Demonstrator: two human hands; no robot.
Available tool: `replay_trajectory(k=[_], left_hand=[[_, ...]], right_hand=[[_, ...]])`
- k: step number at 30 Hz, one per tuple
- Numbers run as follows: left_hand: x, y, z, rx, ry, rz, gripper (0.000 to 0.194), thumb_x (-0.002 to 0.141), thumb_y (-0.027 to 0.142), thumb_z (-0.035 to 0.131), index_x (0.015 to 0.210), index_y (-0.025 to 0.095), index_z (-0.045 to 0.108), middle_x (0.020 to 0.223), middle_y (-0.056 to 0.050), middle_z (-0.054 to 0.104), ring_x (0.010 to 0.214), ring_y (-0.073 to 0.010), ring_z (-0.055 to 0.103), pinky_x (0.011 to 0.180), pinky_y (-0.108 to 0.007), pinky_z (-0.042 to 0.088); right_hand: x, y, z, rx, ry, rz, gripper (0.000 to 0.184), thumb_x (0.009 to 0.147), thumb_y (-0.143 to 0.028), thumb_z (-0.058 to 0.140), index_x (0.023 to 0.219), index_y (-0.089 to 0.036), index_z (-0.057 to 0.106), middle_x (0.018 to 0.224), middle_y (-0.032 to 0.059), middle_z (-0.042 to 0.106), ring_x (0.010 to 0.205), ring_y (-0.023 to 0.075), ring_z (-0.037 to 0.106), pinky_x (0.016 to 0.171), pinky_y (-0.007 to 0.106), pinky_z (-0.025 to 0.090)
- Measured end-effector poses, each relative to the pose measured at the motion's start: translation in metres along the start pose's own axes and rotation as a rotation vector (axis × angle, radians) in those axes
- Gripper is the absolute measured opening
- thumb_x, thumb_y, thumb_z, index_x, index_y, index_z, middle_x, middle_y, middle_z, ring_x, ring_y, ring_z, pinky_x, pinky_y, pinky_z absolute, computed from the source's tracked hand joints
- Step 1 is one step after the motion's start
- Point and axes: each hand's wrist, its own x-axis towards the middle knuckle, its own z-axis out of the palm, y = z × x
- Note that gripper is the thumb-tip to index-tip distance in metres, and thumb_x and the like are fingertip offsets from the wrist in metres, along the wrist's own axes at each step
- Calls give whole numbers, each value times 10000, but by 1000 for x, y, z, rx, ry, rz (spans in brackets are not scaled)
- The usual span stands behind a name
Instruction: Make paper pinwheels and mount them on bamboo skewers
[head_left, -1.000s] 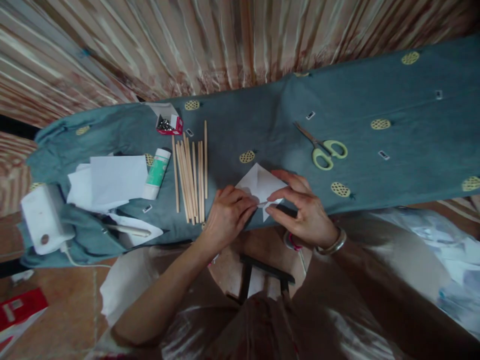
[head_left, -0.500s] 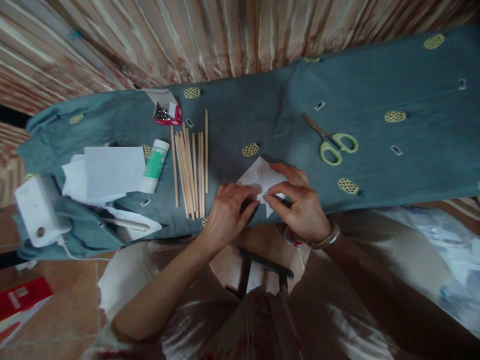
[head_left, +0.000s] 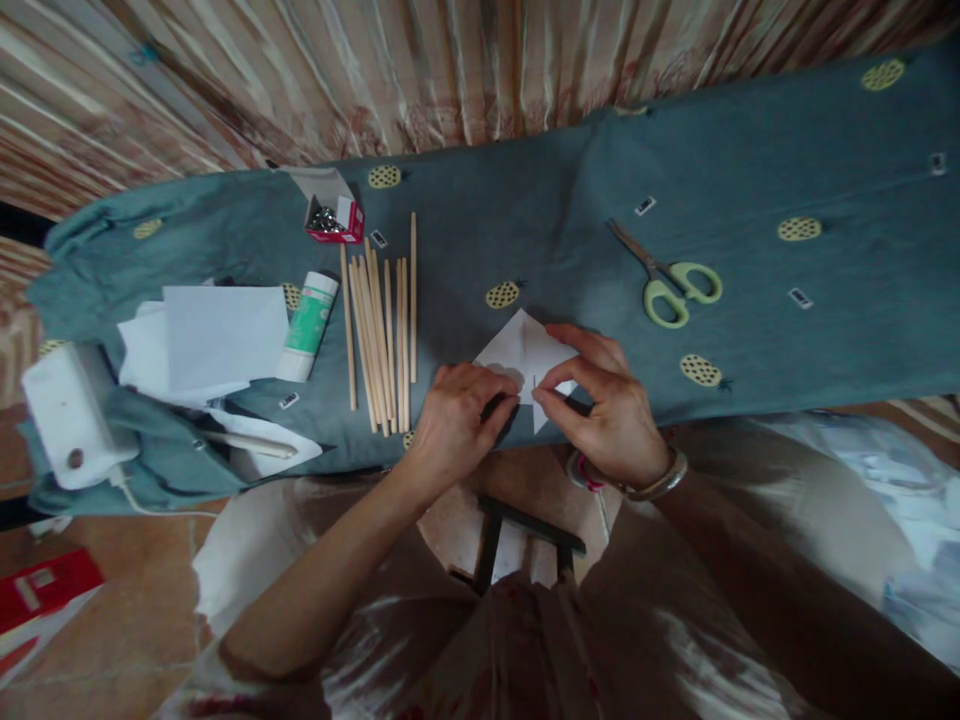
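Note:
A small piece of folded white paper lies at the near edge of the cloth-covered table, one corner pointing away from me. My left hand pinches its left side near the middle, thumb and forefinger together. From the right, my right hand closes thumb and forefinger on the paper near its centre, the other fingers resting over its right side. A thin dark line, perhaps a pin or a fold, shows by the right fingertips; I cannot make out which. A paper flap hangs below the fingers.
Green-handled scissors lie to the right. On the left are several wooden sticks, a glue stick, an open box of small metal pieces, white paper sheets and a white device with a cable.
My right fingertips have shifted slightly right, away from the left ones, and the thin dark line shows between them. The view has moved a little.

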Motion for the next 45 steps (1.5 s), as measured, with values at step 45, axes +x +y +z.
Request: replay_trajectory(k=[45], left_hand=[[1, 1, -3, 50, -21, 38, 126, 926, 203, 575, 982, 165, 681, 921, -48, 716, 857, -199, 656, 797, -358, 460]], right_hand=[[-8, 2, 8, -130, -41, -131, 292, 904, -137, 499, 1062, -258, 713, 1420, 50, 545, 1302, 304, 481, 1077, 540, 397]])
